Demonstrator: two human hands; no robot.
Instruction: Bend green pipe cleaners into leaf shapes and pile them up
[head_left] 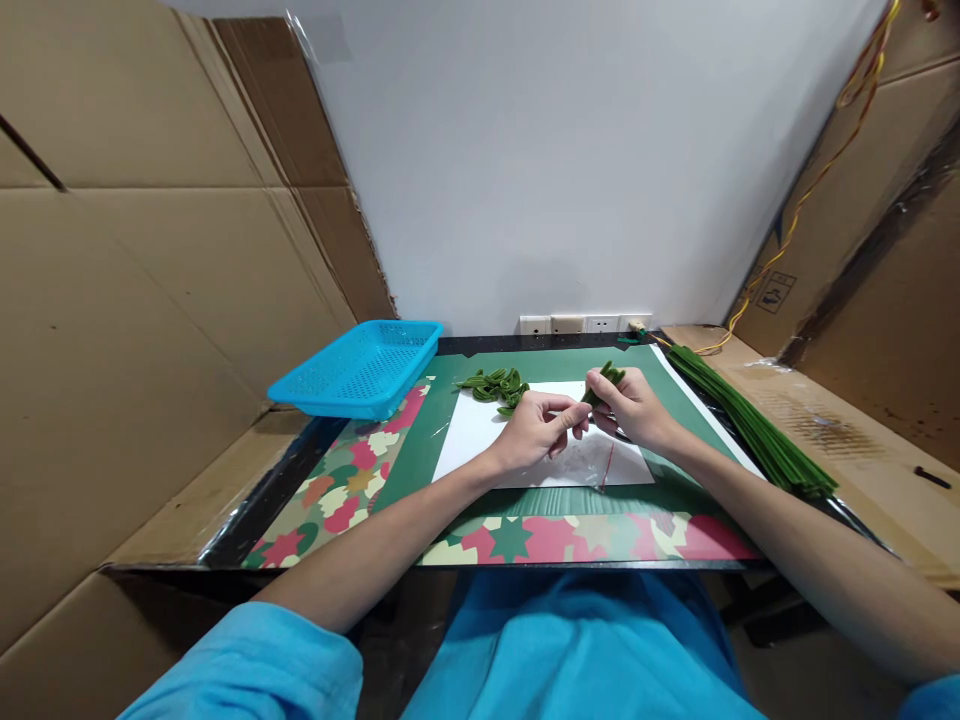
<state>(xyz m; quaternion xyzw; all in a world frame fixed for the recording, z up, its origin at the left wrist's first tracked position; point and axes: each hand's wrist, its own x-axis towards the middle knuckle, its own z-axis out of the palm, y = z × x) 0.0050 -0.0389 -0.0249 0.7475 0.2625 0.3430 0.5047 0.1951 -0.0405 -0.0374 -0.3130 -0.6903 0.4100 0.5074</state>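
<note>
My right hand (634, 408) is closed around a small cluster of bent green pipe cleaners (604, 378), whose fuzzy ends stick up past the thumb. Close against it, my left hand (536, 432) pinches at the lower end of the same cluster; the exact grip point is hidden by the fingers. Behind my left hand lies a pile of looped green pipe cleaners (491, 384), partly on a white sheet (469, 445). A thin red strip (607, 468) rests on the sheet below my hands. Something dark shows under my right hand, too covered to name.
A blue perforated basket (364, 365) stands at the back left. Along the right side lies a bundle of long green pipe cleaners (750, 420). A green mat (412, 455) with a patterned border covers the table. Cardboard panels (187, 250) rise at both sides, with wall sockets (602, 325) behind.
</note>
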